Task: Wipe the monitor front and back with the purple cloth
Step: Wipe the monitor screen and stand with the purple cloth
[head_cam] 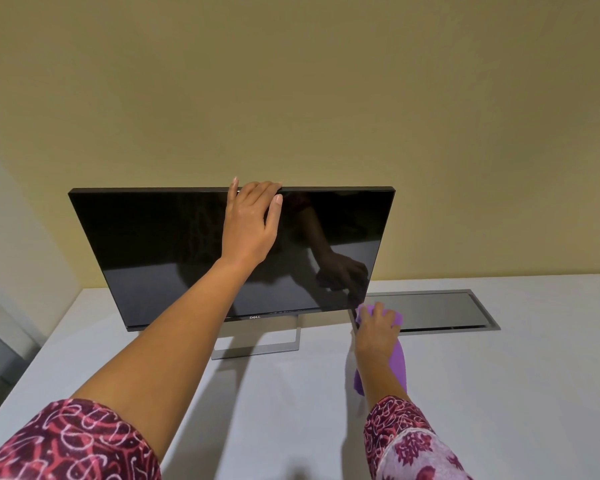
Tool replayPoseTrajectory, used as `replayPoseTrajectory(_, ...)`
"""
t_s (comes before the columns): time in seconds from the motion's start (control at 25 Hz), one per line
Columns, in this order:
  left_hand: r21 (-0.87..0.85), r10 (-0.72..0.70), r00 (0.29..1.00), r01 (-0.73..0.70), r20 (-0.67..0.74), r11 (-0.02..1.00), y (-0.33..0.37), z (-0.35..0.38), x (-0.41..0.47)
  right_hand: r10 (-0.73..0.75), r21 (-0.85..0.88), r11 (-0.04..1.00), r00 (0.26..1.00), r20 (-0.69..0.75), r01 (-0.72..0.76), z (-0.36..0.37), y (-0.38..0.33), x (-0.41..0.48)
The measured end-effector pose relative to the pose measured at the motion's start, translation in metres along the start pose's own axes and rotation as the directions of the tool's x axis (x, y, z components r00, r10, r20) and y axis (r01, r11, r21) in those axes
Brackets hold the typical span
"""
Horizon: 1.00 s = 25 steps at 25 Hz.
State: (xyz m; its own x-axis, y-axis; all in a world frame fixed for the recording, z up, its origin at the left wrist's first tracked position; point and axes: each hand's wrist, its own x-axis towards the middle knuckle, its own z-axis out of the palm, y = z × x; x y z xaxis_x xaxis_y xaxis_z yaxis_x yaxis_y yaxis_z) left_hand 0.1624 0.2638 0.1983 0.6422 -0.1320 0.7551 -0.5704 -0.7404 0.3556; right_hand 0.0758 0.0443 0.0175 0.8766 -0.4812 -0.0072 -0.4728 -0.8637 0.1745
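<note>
A black flat monitor (pixel 160 247) stands on a silver stand (pixel 257 348) on the white table, its dark screen facing me. My left hand (pixel 250 223) grips the middle of the monitor's top edge, fingers curled over it and thumb on the screen. My right hand (pixel 374 330) holds the purple cloth (pixel 397 362) at the screen's lower right corner. Part of the cloth hangs down under my wrist. The back of the monitor is hidden.
The white table (pixel 291 410) runs to a beige wall behind the monitor. A grey metal cable hatch (pixel 440 310) is set flush into the table right of the monitor. The table's left edge drops off near a pale side wall.
</note>
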Motion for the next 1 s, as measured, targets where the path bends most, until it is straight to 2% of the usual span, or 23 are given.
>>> replayPoseTrajectory(0.12, 0.008, 0.006, 1.0, -0.006, -0.001, 1.0, 0.0, 0.0, 0.0, 0.131, 0.197, 0.972, 0.991, -0.007, -0.127, 0.005, 0.015, 0.002)
replayPoseTrajectory(0.24, 0.003, -0.001, 1.0, 0.001, -0.009, 1.0, 0.0, 0.0, 0.001, 0.085, 0.371, 0.928, 0.992, -0.097, -0.043, 0.004, 0.014, 0.004)
replayPoseTrajectory(0.4, 0.003, 0.01, 1.0, -0.009, -0.006, 1.0, 0.001, -0.001, 0.0, -0.093, 0.278, 0.954, 0.993, -0.066, 0.108, 0.002, 0.0, 0.004)
replayPoseTrajectory(0.6, 0.007, 0.008, 1.0, -0.008, -0.014, 1.0, 0.002, 0.0, 0.0, -0.11, 0.133, 0.985, 0.994, -0.022, 0.112, 0.004, 0.0, 0.006)
replayPoseTrajectory(0.84, 0.0, 0.004, 1.0, -0.004, -0.011, 1.0, 0.002, 0.0, -0.001, -0.017, 0.048, 0.999, 0.999, -0.05, 0.02, -0.001, 0.001, 0.011)
replayPoseTrajectory(1.0, 0.002, -0.007, 1.0, 0.007, 0.001, 1.0, 0.003, -0.002, 0.0, 0.079, 0.084, 0.993, 0.997, -0.008, -0.079, -0.006, -0.008, 0.008)
